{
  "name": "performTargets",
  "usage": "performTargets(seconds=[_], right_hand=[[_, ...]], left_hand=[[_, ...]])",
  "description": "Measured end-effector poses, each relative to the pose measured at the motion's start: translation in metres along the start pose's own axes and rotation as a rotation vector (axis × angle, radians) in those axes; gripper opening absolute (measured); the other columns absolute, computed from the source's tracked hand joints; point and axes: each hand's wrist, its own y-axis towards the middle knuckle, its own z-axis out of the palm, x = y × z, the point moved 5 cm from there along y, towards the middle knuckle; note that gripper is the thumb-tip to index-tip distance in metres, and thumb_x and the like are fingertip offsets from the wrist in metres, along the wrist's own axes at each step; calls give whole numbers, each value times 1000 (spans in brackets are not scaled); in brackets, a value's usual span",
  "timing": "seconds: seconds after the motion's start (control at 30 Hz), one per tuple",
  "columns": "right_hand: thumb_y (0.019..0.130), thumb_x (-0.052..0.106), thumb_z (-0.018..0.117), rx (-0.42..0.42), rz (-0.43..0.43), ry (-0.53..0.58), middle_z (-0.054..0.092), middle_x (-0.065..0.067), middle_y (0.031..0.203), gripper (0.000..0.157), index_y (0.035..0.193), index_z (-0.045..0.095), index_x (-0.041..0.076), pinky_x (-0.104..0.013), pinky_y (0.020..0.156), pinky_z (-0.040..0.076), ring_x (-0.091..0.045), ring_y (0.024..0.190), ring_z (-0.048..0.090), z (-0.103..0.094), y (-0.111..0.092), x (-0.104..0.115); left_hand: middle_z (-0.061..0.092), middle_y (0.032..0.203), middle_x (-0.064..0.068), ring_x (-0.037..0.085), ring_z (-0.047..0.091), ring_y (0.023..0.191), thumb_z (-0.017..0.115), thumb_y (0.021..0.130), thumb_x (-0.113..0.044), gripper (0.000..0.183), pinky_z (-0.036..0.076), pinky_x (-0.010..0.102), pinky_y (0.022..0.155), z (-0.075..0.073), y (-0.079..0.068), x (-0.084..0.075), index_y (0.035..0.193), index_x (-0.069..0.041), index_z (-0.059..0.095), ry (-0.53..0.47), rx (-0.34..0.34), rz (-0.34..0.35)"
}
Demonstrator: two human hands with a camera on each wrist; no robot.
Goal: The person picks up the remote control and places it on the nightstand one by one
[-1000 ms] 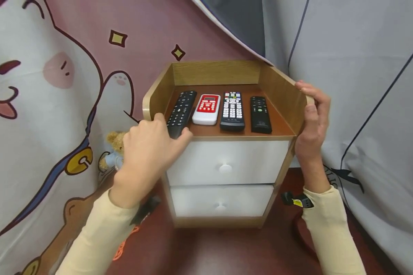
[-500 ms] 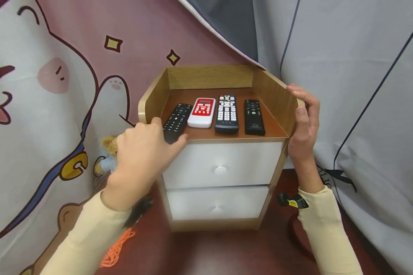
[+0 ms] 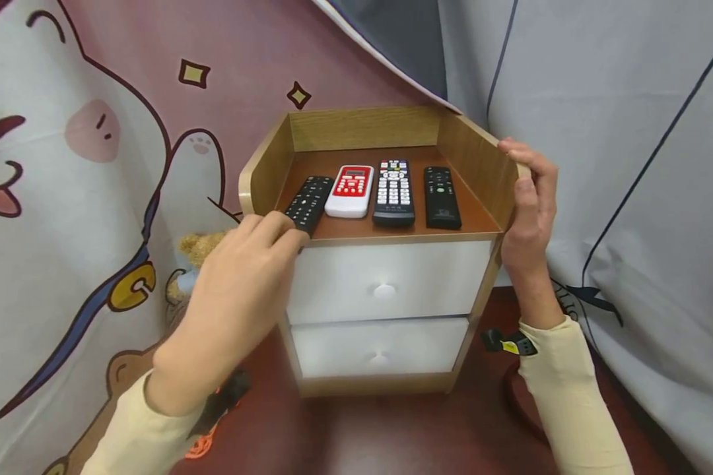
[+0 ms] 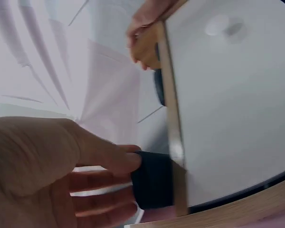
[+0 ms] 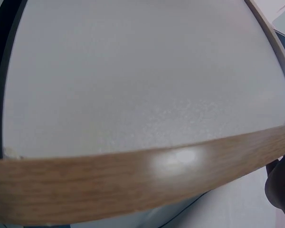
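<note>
A small wooden cabinet (image 3: 469,315) with two white drawers carries a row of remote controls on its brown top. At the left end lies a black remote control (image 3: 310,201), angled, its near end at the front edge. My left hand (image 3: 240,280) pinches that near end. In the left wrist view, the thumb (image 4: 126,160) lies against the end of the remote (image 4: 154,183), with the fingers on its other side. My right hand (image 3: 531,211) grips the front of the cabinet's right side panel (image 3: 481,161).
A white remote with a red face (image 3: 350,191), a black one with white keys (image 3: 394,198) and a plain black one (image 3: 441,198) lie alongside. A teddy bear (image 3: 199,249) sits left of the cabinet. Orange cord (image 3: 201,445) lies low at left. Printed curtain (image 3: 232,59) hangs behind.
The left black remote has slid toward the front edge. My left thumb, spread out to the right before, is now drawn in and hidden in the head view. My right hand keeps its grip.
</note>
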Motion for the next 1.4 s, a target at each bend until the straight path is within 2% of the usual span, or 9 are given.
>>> performTargets(seconds=[0.3,0.4,0.6,0.73,0.9,1.03,1.2,1.3,1.4], right_hand=[[95,9,32,26,-4,-4,59,3,130,35,121,54,1,-36,112,28,-24,131,44,4,-4,-3],[95,9,31,33,-3,-2,58,4,131,36,122,54,2,-36,112,28,-23,130,44,7,-4,-4],[95,9,32,29,-5,14,59,3,130,35,121,54,1,-36,113,27,-23,131,45,10,-3,-1],[95,8,32,33,-1,25,59,2,130,34,120,54,1,-36,113,27,-24,131,45,10,-5,1],[94,7,32,74,19,-13,55,0,138,37,125,50,-3,-33,109,30,-24,131,44,7,-4,-3],[93,9,34,101,41,-107,50,-4,146,44,134,44,-6,-29,104,32,-22,128,45,-2,-4,-7],[95,10,34,82,33,-169,52,0,140,46,137,40,-8,-26,100,37,-18,121,50,-24,-18,-10],[99,12,34,84,22,-167,54,5,132,43,136,41,-10,-26,98,39,-16,116,51,-37,-32,-18],[102,14,33,140,22,-204,53,6,131,42,136,41,-11,-26,102,38,-14,117,51,-51,-45,-28]], left_hand=[[61,103,14,35,55,95,57,94,5,19,56,46,65,23,10,13,102,-2,72,1,37,-129],[61,103,14,35,55,97,55,95,4,20,56,46,69,29,14,17,102,-2,72,5,31,-140],[62,110,15,35,57,101,61,97,-9,16,57,48,67,34,13,19,106,-1,72,-16,10,-153],[62,117,17,36,59,106,65,94,-15,19,56,50,74,30,6,17,108,-3,70,-58,-61,-102],[61,119,20,39,58,109,71,90,-17,24,50,50,90,12,-4,13,109,-3,69,-124,-215,3],[59,125,23,41,55,108,74,87,-16,37,46,50,87,0,-11,19,120,-2,65,-231,-322,30],[53,133,25,41,52,118,64,95,-33,49,44,47,94,0,-26,36,132,-3,56,-325,-380,20],[52,134,25,41,52,120,59,97,-42,54,44,45,95,7,-36,48,134,-3,53,-309,-389,39],[49,137,26,42,51,121,57,97,-48,58,44,47,93,17,-47,64,136,-5,49,-277,-383,50]])
